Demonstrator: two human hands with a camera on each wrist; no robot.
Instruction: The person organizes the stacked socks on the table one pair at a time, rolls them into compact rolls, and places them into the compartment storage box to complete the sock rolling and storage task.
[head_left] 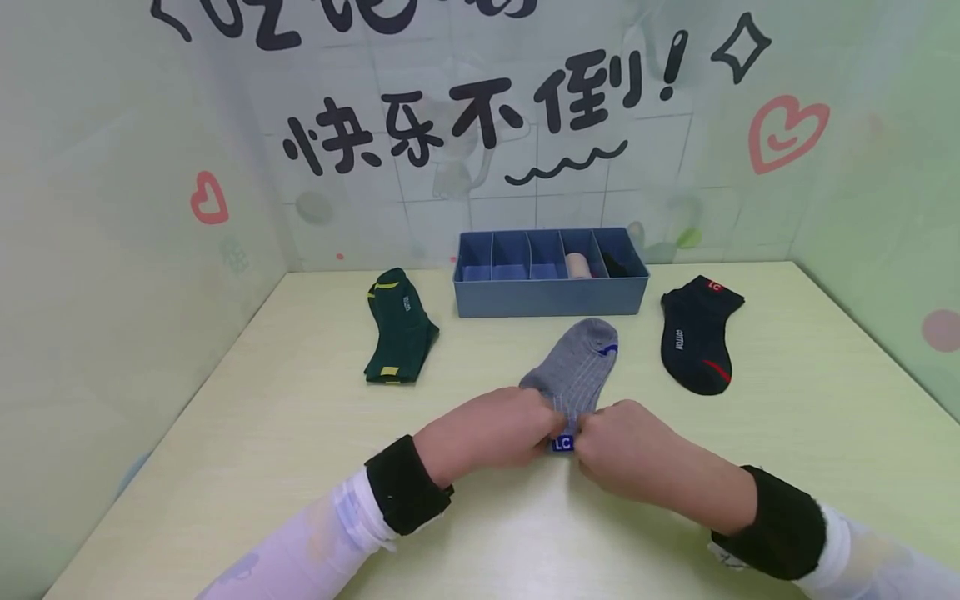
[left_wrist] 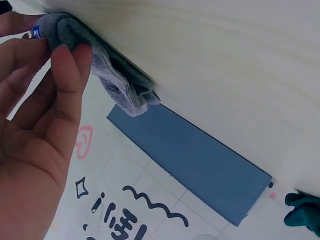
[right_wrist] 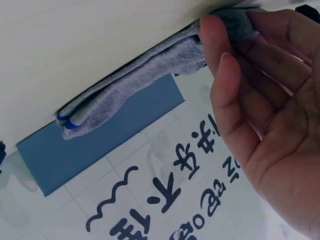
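Observation:
A pair of grey socks (head_left: pixel 573 367) with blue marks and a blue LC label lies on the table, toes pointing away from me. My left hand (head_left: pixel 498 427) pinches the left side of the cuff end, and my right hand (head_left: pixel 637 450) pinches the right side, close beside the label. From the left wrist, the fingers (left_wrist: pixel 65 75) are bent at the thick cuff of the grey socks (left_wrist: pixel 112 77). In the right wrist view the two grey socks (right_wrist: pixel 120 87) lie one on the other, their blue-marked toes (right_wrist: pixel 71 124) away from the hand.
Behind the socks stands a blue divided box (head_left: pixel 547 298); its right compartments hold a pale rolled item (head_left: pixel 577 266) and something black (head_left: pixel 615 267). Dark green socks (head_left: pixel 401 329) lie at left, black socks (head_left: pixel 699 337) with red marks at right. Printed walls (head_left: pixel 465 200) enclose the table.

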